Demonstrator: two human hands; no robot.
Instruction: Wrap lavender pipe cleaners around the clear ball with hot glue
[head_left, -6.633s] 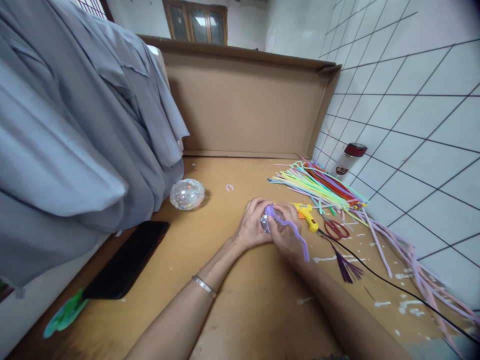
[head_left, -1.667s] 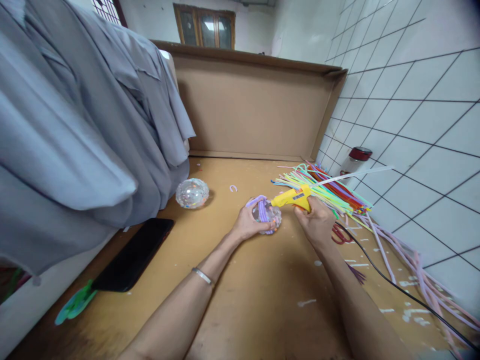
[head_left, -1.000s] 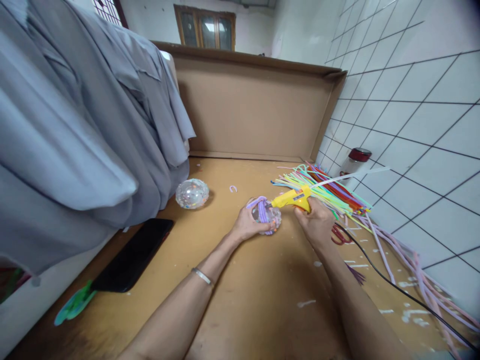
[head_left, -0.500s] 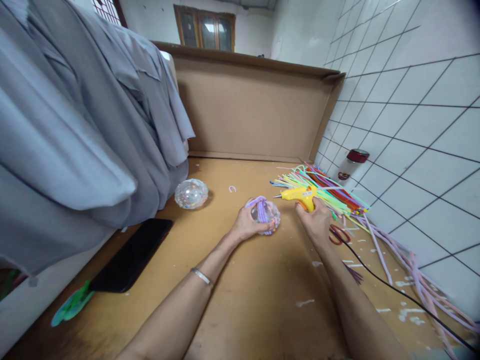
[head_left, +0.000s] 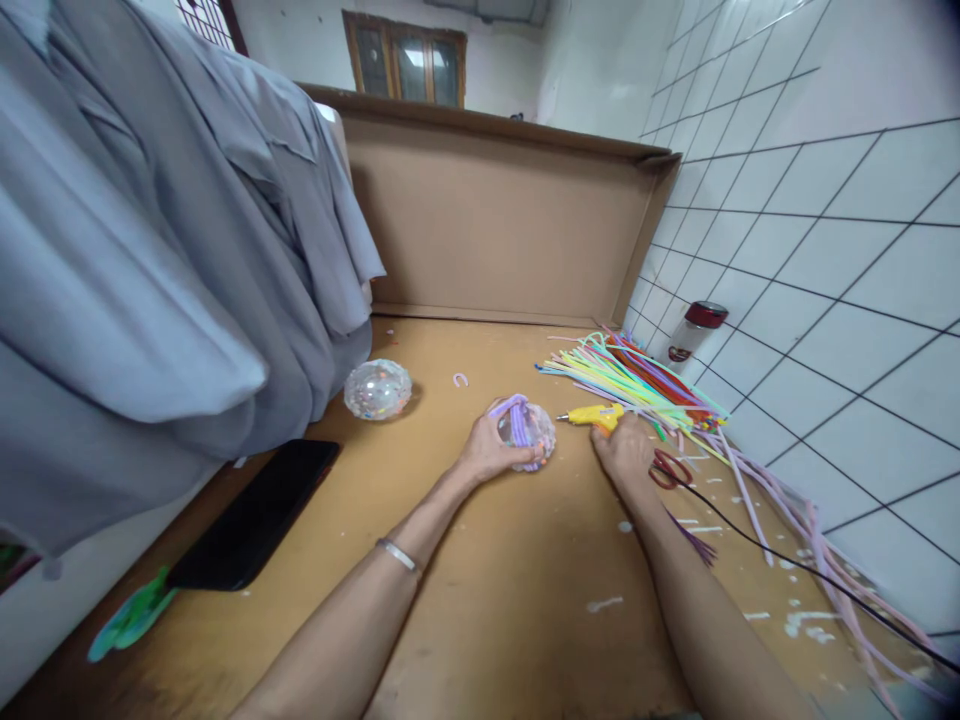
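Observation:
My left hand (head_left: 486, 446) is closed around a clear bumpy bowl (head_left: 546, 428) at the middle of the table. Purple pipe cleaners (head_left: 519, 424) run across that bowl under my fingers. To its right, my right hand (head_left: 628, 448) grips a yellow hot glue gun (head_left: 595, 416) by the handle. The metal nozzle points left at the bowl, a small gap away. A second clear bowl (head_left: 378, 389) rests on the table at the left. Between the two bowls and farther back lies a small curved pink piece (head_left: 460, 380).
A bundle of coloured pipe cleaners (head_left: 637, 375) lies by the tiled wall, near a red-lidded jar (head_left: 694, 332). Red-handled scissors (head_left: 670, 470) and a black cord (head_left: 780, 570) are beside my right forearm. A black phone (head_left: 255, 515) lies left; a cardboard box (head_left: 495, 215) stands behind.
The glue gun and my right hand have lowered, with the gun now tipped flatter and nearer the table. My left hand still holds the bowl. The whole view has shifted slightly.

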